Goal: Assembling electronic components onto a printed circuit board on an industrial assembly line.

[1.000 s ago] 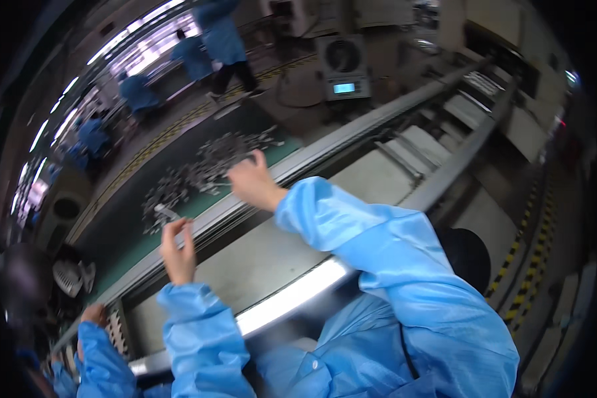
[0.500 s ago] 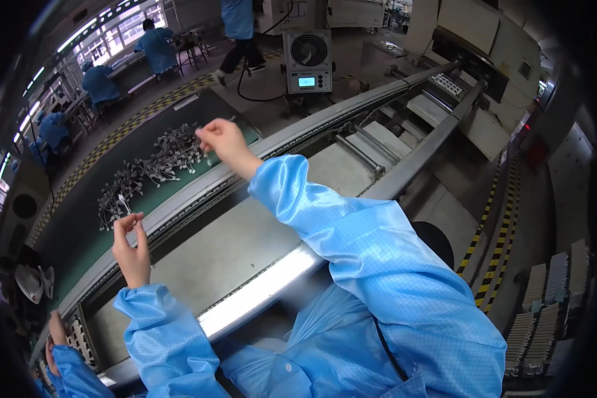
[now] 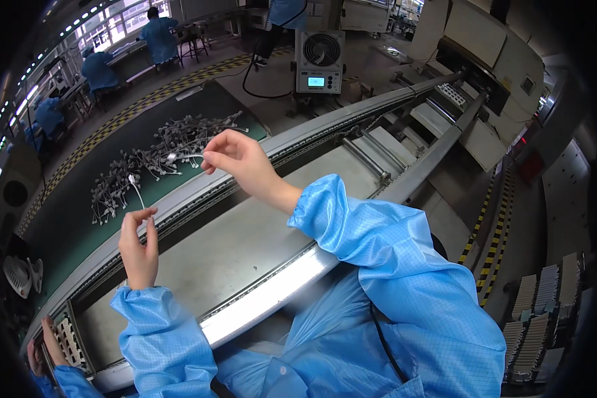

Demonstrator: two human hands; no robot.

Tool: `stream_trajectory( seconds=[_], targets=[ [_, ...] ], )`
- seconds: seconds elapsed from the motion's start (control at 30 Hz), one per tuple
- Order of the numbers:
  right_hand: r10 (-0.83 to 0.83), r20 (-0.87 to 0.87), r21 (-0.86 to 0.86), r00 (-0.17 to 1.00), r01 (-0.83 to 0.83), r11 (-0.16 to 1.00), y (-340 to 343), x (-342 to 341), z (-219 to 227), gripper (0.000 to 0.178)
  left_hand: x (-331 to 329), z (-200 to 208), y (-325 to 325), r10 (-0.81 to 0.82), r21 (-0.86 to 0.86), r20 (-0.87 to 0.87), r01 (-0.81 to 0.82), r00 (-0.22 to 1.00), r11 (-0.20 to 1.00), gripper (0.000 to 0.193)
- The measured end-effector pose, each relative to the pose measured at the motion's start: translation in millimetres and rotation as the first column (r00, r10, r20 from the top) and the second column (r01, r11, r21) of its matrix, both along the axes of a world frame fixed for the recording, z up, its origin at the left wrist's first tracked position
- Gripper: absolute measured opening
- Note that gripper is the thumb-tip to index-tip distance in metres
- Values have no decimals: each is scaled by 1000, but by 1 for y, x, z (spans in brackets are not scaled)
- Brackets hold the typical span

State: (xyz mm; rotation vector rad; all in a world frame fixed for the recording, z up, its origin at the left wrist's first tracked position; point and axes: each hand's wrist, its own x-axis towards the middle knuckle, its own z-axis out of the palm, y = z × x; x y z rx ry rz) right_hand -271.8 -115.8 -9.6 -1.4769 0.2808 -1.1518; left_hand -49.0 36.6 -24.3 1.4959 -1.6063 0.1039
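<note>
My left hand [image 3: 139, 252] is closed, its thumb and fingers pinching a short thin white cable [image 3: 139, 194]. The cable's white connector end points up and away from the fingertips. My right hand [image 3: 242, 166] pinches a second short cable [image 3: 191, 156] between thumb and forefinger. Its pale connector points left, over the heap. Beyond both hands, a heap of small grey cables with connectors [image 3: 156, 149] lies on the green mat [image 3: 66, 259]. Between me and that mat runs the conveyor [image 3: 245, 242], with both hands above its far rail.
A fan unit [image 3: 320, 63] with a lit screen stands past the conveyor. At lower left, another person's hands [image 3: 53, 341] are near a white perforated tray [image 3: 69, 338]. A machine [image 3: 471, 46] takes in the conveyor's far end. Stacked trays [image 3: 544, 312] stand at right.
My right hand has come back from the heap toward me, and a cable now shows in its fingers. The left hand's cable stands out more clearly. The other person's hands have shifted left.
</note>
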Motion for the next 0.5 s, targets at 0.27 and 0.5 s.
stream_trajectory(
  seconds=[0.27, 0.5],
  targets=[
    [207, -245, 269, 947, -138, 953, 1, 16, -43, 14, -5, -2, 4, -111, -10, 82, 112, 990, 994, 14],
    [229, -129, 354, 965, -171, 919, -7, 4, -26, 18, -11, 5, 1, -83, -70, -4, 83, 997, 994, 14]
  ],
)
